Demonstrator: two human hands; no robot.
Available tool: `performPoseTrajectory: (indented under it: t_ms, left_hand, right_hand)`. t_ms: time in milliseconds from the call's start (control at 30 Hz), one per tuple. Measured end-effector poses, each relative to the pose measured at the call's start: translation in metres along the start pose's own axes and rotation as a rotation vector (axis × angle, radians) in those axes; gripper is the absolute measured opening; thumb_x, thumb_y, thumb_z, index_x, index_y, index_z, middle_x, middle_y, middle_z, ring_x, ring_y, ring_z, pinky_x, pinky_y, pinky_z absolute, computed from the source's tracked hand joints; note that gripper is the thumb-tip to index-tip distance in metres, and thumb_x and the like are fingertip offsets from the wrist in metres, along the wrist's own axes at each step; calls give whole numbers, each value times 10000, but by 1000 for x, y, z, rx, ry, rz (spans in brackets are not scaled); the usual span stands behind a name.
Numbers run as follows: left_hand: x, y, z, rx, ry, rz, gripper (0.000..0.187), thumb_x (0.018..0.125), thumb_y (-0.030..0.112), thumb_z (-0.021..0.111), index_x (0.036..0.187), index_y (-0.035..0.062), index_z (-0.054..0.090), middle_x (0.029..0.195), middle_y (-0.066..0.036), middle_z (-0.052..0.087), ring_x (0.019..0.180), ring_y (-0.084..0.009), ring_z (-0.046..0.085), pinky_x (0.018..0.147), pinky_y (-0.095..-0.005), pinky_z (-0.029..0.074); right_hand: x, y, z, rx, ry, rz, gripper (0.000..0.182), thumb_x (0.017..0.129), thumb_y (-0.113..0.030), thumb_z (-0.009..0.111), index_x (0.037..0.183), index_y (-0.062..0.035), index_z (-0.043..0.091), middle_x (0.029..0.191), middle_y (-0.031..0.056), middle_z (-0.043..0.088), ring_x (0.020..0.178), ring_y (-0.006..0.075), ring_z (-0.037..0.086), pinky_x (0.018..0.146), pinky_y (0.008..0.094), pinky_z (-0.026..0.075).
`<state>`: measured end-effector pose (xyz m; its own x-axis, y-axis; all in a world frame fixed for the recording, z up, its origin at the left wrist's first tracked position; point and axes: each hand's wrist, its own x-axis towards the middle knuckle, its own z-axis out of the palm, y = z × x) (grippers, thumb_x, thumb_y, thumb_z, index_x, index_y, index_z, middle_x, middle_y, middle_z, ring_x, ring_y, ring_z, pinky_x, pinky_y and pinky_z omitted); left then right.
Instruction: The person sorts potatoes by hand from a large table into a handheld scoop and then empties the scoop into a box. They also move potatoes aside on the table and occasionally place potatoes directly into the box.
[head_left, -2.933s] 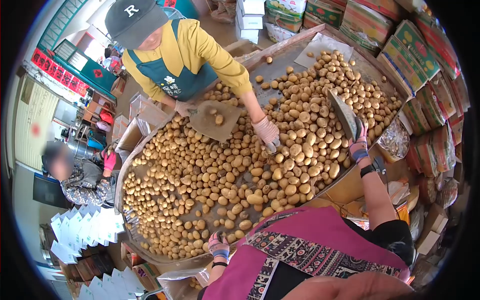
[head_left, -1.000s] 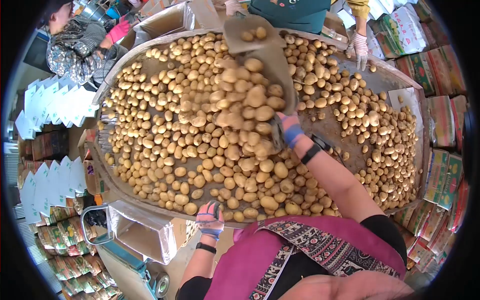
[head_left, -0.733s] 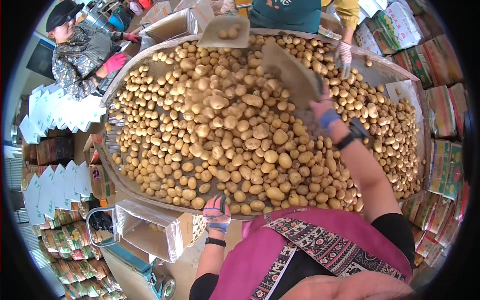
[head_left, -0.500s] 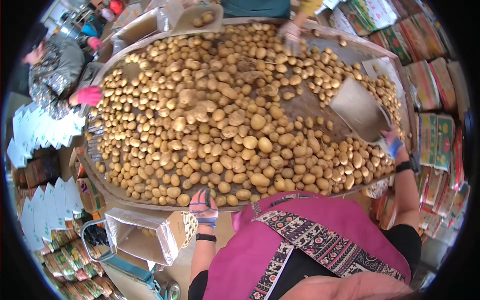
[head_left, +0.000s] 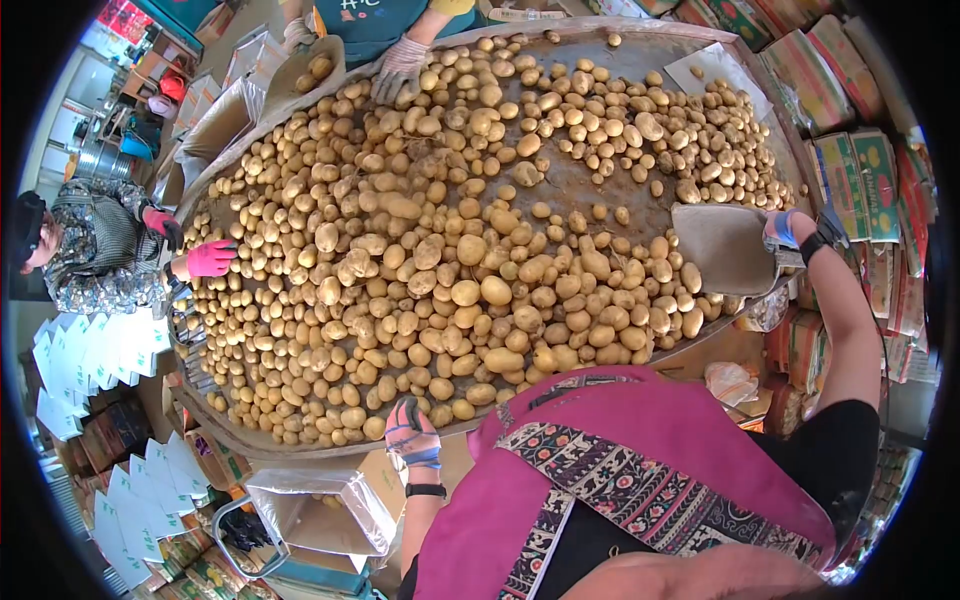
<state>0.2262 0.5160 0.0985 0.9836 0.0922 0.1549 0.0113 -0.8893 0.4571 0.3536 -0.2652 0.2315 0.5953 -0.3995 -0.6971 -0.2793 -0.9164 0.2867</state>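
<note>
Potatoes [head_left: 494, 290] of many sizes are spread over a large raised-edge table [head_left: 655, 222]. My right hand [head_left: 790, 228], in a glove, is closed on the handle of a wide scoop [head_left: 724, 248] at the table's right side. The scoop's mouth faces left, beside the potatoes, and no potatoes show inside it. My left hand [head_left: 411, 433], also gloved, rests at the near edge of the table with its fingers stretched toward the nearest potatoes, holding nothing.
A lined carton [head_left: 325, 510] with a few potatoes stands below the near edge. Across the table, a co-worker's gloved hand [head_left: 401, 72] touches potatoes beside another scoop [head_left: 305, 75]. At the left, another person's pink glove [head_left: 211, 258] reaches in. Stacked printed cartons [head_left: 850, 180] line the right.
My right hand has drawn the scoop toward the near right edge, off the potatoes. The co-worker's hand opposite has shifted left. The camera view has turned; my left hand stays at the edge.
</note>
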Motion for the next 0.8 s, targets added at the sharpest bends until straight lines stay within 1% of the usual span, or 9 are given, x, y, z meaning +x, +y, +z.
performPoseTrajectory:
  t_ms: [100, 400, 433, 467, 533, 633, 700, 767, 800]
  left_hand:
    - [3, 1, 0, 3, 15, -9, 252, 750, 80, 619, 1001, 50, 623, 1024, -154, 631, 927, -361, 598, 813, -444, 496]
    - [3, -3, 3, 9, 67, -36, 275, 716, 77, 620, 990, 70, 642, 986, -159, 631, 874, -365, 611, 772, -446, 499]
    - [4, -4, 4, 17, 85, -16, 281, 707, 78, 624, 987, 72, 644, 985, -161, 629, 868, -365, 614, 765, -445, 501]
    - [4, -5, 6, 26, 105, 0, 287, 698, 79, 627, 985, 73, 646, 985, -162, 628, 862, -364, 616, 758, -443, 504]
    - [4, -3, 3, 39, 70, -51, 299, 682, 73, 634, 981, 74, 650, 982, -161, 627, 861, -362, 618, 760, -442, 504]
    - [5, -4, 5, 50, 67, -57, 311, 665, 83, 650, 976, 74, 650, 976, -160, 629, 847, -363, 618, 748, -443, 504]
    - [4, -4, 6, 22, 36, -84, 299, 688, 82, 640, 987, 59, 640, 993, -170, 623, 878, -371, 610, 775, -447, 499]
    - [4, -4, 4, -23, 15, -100, 291, 704, 73, 632, 993, 37, 628, 988, -187, 616, 901, -383, 604, 793, -452, 499]
    - [5, -5, 4, -53, 32, -91, 293, 700, 79, 634, 990, 35, 626, 986, -190, 616, 895, -384, 604, 785, -452, 501]
  right_hand:
    - [42, 18, 5, -278, 18, -38, 447, 784, -245, 569, 1180, -38, 589, 1056, 181, 673, 939, 326, 656, 808, 384, 507]
    - [-25, -95, 78, 827, -557, -395, 338, 789, -28, 537, 1090, -81, 680, 1039, 69, 695, 890, 168, 654, 806, 304, 513]
    - [-18, -106, 97, 1157, -643, -42, 360, 877, -283, 524, 1066, -6, 656, 1011, 100, 689, 889, 194, 663, 830, 334, 521]
    - [-6, -120, 111, 871, -616, -255, 399, 757, 99, 526, 1104, -42, 662, 1024, 38, 689, 905, 145, 635, 826, 273, 497]
    - [-11, -160, 108, 441, -316, -824, 355, 762, 99, 532, 1070, -20, 664, 1026, 50, 688, 915, 149, 637, 832, 274, 497]
    - [-19, -234, 69, 1155, -635, -562, 336, 780, 62, 549, 1082, -40, 657, 1036, 65, 687, 919, 162, 642, 835, 285, 500]
    - [-2, -280, 64, 590, -142, -1330, 353, 759, 19, 609, 1102, -60, 640, 1014, 69, 688, 915, 175, 650, 817, 290, 510]
    - [-19, -349, 25, 846, -539, -865, 426, 702, 12, 665, 1116, -82, 627, 1026, 70, 681, 916, 192, 659, 819, 304, 520]
    - [-17, -374, 18, 837, -543, -893, 426, 702, 12, 665, 1116, -82, 627, 1026, 70, 681, 916, 192, 659, 819, 304, 520]
